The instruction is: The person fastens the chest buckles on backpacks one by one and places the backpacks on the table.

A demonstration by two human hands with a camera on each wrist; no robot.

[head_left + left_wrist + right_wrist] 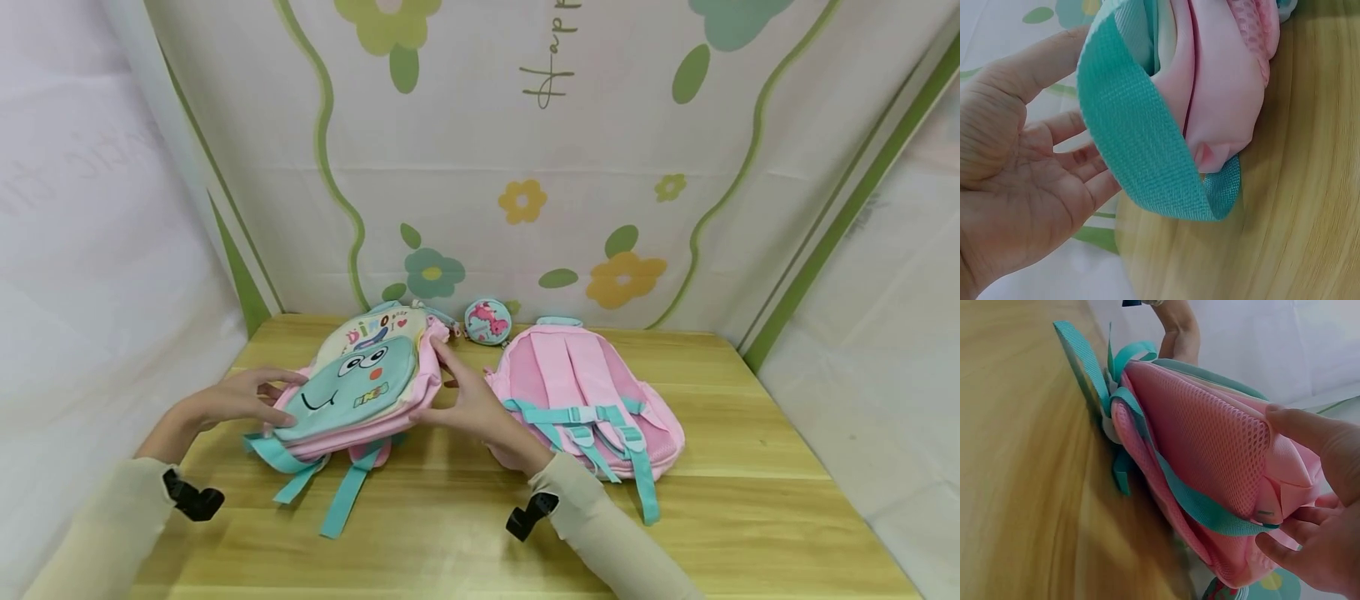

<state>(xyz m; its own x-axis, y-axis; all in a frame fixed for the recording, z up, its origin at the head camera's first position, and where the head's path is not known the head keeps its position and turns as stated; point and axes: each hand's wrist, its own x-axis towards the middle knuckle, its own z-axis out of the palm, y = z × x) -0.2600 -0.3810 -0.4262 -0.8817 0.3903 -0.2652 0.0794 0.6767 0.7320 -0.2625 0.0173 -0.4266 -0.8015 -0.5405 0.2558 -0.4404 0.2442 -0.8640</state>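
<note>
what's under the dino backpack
Teal webbing straps stick out beneath the dino backpack; its pink mesh back panel faces the wooden tabletop. Whatever it covers there can't be seen.

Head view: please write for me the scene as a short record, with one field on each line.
surface: wooden table
held item: dino backpack, smiling face upward, tilted
left hand: touches its left side
right hand: grips its right side
loose parts: turquoise straps at its near end
second bag: pink backpack, to the right, shoulder straps upward
small item: round pouch, between the bags, toward the back
background: flowered cloth
</note>
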